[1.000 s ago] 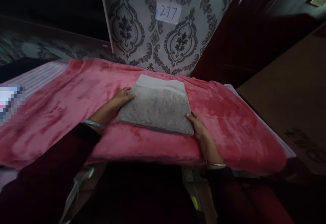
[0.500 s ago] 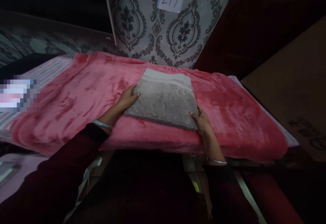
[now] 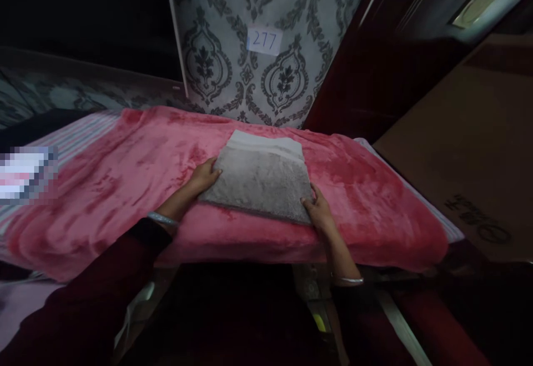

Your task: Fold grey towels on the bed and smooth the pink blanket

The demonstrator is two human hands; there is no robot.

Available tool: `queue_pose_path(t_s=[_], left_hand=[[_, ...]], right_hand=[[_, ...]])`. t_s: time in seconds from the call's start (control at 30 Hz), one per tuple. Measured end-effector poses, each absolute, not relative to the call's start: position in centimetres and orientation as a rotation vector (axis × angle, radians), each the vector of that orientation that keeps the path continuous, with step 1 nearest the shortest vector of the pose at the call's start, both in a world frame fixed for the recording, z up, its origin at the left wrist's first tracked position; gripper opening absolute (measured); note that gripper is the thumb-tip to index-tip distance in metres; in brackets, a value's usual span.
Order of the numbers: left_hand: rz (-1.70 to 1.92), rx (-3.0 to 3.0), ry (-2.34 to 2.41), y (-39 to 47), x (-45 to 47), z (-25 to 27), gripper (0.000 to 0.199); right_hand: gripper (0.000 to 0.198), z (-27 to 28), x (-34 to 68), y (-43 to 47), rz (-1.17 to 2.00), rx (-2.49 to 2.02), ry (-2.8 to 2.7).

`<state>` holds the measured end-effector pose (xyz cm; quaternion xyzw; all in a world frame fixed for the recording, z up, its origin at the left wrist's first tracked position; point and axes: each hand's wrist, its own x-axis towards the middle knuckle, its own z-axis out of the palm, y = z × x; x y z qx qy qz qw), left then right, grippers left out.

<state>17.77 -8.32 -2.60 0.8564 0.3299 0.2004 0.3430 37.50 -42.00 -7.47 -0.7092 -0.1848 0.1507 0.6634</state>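
Observation:
A folded grey towel (image 3: 258,180) with a plush surface and a paler band along its far edge lies flat over the pink blanket (image 3: 154,149). My left hand (image 3: 205,176) grips its left edge, thumb on top and fingers partly hidden at the side. On the opposite side, my right hand (image 3: 318,207) holds the near right corner, its thumb resting on the upper face and other fingers along the edge. Each wrist carries a silver bangle.
A patterned wall with a paper marked 277 (image 3: 264,40) rises behind the blanket. A dark screen (image 3: 87,16) stands at the back left, and a cardboard box (image 3: 466,133) at the right. A blurred-out object (image 3: 23,174) lies on the left.
My view has tilted up a little, so everything sits lower in the picture. Both hands keep their hold on the towel, which looks almost unchanged on the blanket.

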Motion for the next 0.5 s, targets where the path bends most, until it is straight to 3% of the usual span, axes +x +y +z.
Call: queue_pose_path(t_s=[0.2, 0.33, 0.5], left_hand=[[0.578, 2.637, 0.771, -9.4, 20.1, -0.1, 0.056], [0.365, 2.76, 0.406, -12.4, 25.2, 1.5, 0.061], [0.248, 2.903, 0.404, -14.5, 29.4, 1.0, 0.06]], right_hand=[[0.061, -4.2, 38.5, -39.1, -0.124, -1.975, -0.746], [0.062, -0.6, 39.1, -32.8, -0.096, -2.228, -1.108], [0.059, -0.7, 39.9, -28.3, -0.116, -2.509, -1.116]])
